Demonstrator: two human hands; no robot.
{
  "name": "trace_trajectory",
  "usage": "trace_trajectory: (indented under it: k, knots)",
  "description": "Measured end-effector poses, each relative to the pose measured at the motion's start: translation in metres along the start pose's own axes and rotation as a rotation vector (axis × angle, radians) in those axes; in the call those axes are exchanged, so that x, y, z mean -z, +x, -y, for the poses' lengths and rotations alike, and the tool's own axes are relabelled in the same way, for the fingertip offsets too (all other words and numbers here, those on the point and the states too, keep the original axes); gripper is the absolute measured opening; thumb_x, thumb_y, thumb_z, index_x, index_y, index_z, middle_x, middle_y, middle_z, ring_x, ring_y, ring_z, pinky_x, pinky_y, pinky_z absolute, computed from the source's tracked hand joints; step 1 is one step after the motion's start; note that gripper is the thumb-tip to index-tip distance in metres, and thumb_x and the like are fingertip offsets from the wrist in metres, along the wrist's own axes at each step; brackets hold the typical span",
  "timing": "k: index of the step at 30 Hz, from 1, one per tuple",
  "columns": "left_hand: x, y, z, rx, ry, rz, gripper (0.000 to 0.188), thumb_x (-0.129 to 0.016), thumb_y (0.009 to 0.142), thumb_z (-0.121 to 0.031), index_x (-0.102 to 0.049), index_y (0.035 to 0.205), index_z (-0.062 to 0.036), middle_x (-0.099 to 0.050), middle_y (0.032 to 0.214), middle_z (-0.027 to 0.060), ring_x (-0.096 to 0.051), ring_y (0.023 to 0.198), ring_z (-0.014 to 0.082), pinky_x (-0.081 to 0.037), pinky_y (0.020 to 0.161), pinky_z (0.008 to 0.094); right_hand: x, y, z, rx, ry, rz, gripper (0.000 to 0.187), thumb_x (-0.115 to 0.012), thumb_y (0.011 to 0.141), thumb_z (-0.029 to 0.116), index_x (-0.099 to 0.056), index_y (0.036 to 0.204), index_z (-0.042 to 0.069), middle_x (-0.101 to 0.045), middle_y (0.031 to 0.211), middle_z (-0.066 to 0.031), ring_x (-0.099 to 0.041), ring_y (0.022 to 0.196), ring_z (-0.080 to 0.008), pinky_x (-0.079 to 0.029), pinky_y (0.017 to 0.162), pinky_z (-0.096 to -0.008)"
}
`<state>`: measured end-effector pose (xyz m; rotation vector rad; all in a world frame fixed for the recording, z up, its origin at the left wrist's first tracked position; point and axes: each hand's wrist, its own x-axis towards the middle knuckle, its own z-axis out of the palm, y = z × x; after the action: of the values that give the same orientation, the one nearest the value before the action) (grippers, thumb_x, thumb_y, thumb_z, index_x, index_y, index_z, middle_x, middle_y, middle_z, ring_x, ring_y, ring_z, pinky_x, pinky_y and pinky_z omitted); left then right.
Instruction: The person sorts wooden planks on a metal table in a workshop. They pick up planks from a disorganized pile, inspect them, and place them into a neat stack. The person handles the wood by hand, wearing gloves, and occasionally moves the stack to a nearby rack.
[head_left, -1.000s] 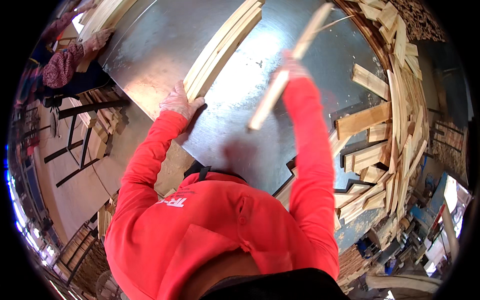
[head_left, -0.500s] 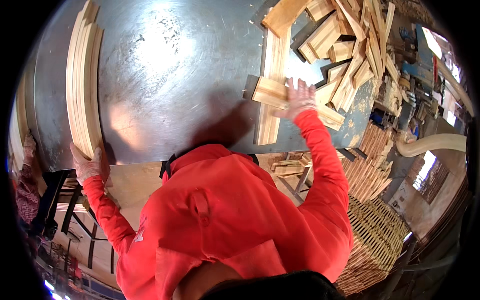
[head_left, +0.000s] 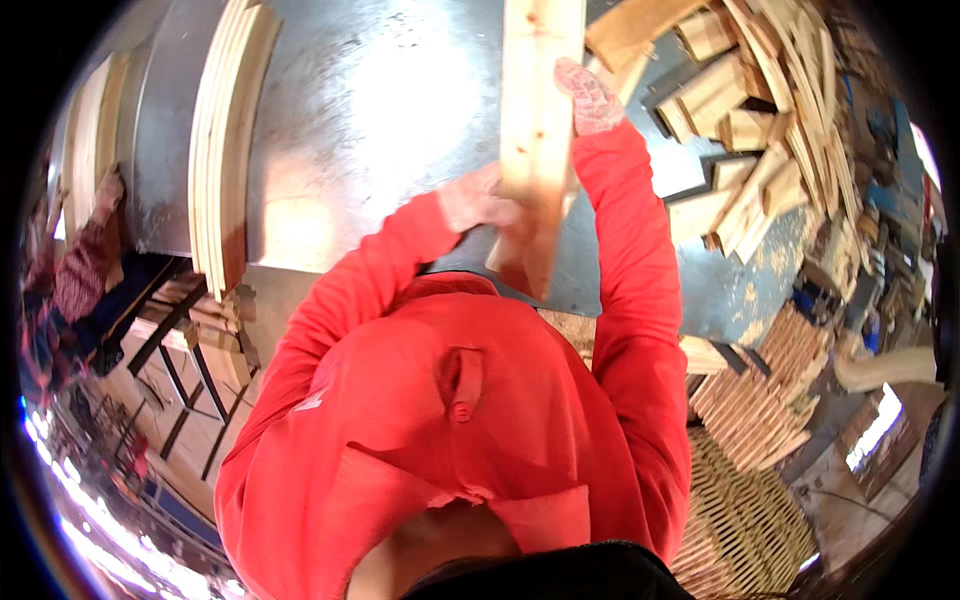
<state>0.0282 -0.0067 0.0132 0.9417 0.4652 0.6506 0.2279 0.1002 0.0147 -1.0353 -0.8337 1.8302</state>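
A long pale wooden board (head_left: 541, 110) with small knots rises in front of me over the metal table, its near end close to the table's front edge. On the board's left edge, toward the near end, my left hand (head_left: 478, 200) has its fingers closed. Farther up, my right hand (head_left: 590, 97), in a pale glove, grips the right edge. Part of another board (head_left: 630, 75) shows behind the held one, mostly covered by it.
A stack of long boards (head_left: 228, 140) lies on the metal table (head_left: 320, 190) to the left, overhanging the front edge. Jumbled wood offcuts (head_left: 760, 130) cover the right side. At far left, another person's hand (head_left: 108, 190) touches more boards. Stacked slats (head_left: 765, 385) stand lower right.
My left hand has left the stack on the left and come over to the long board. My right hand has moved from a short piece to the board, which is now raised. The view has shifted.
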Motion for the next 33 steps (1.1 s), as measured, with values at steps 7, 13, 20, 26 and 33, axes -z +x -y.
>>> trace_trajectory:
  k: [7, 13, 20, 26, 33]
  knots:
    - [0.061, -0.023, -0.018, 0.389, 0.058, -0.503, 0.038, -0.071, 0.083, -0.014, -0.065, 0.119, -0.0033, -0.072, 0.093, 0.0081, -0.070, 0.075, 0.0183, -0.057, 0.062, 0.0323, -0.001, -0.079, -0.068, -0.413, -1.436, -0.663, 0.125, -0.075, 0.066, 0.064, -0.010, 0.152, 0.001, -0.015, 0.153, -0.0332, -0.020, 0.143, -0.0436, -0.021, 0.118, -0.0444]
    - [0.096, -0.050, -0.031, 0.109, -0.544, -0.641, 0.047, -0.062, 0.093, -0.025, -0.052, 0.133, -0.0018, -0.066, 0.098, 0.0079, -0.064, 0.081, 0.0181, -0.059, 0.076, 0.0347, -0.057, -0.068, -0.089, -0.446, -1.354, -0.797, 0.117, -0.078, 0.067, 0.044, -0.008, 0.154, 0.008, -0.011, 0.158, -0.0257, -0.015, 0.147, -0.0372, -0.019, 0.120, -0.0413]
    - [0.133, -0.092, -0.021, -0.172, -1.197, 0.123, 0.057, -0.042, 0.102, -0.035, -0.031, 0.148, -0.0031, -0.053, 0.090, 0.0106, -0.057, 0.084, 0.0241, -0.056, 0.075, 0.0427, -0.092, -0.073, -0.096, -0.062, -0.392, -0.286, 0.094, -0.069, 0.071, 0.004, -0.021, 0.152, 0.007, -0.042, 0.144, -0.0163, -0.050, 0.125, -0.0263, -0.048, 0.096, -0.0338]
    - [0.126, -0.119, -0.054, -0.174, -0.849, -0.164, 0.095, -0.055, 0.085, -0.070, -0.031, 0.147, -0.0023, -0.059, 0.118, 0.0160, -0.061, 0.105, 0.0329, -0.051, 0.089, 0.0452, -0.090, 0.028, -0.129, 0.008, -0.385, -0.146, 0.036, -0.065, 0.081, 0.010, -0.050, 0.114, 0.007, -0.058, 0.084, -0.0034, -0.060, 0.075, -0.0179, -0.053, 0.064, -0.0306]
    - [0.138, -0.147, -0.034, 0.108, 0.282, -0.555, 0.077, -0.069, 0.079, -0.033, -0.039, 0.140, 0.0021, -0.060, 0.118, 0.0117, -0.058, 0.104, 0.0181, -0.047, 0.092, 0.0338, -0.232, 0.031, -0.156, 0.093, -1.224, -0.359, 0.071, -0.060, 0.090, 0.032, -0.029, 0.148, 0.007, -0.060, 0.120, -0.0218, -0.057, 0.113, -0.0365, -0.042, 0.102, -0.0435]
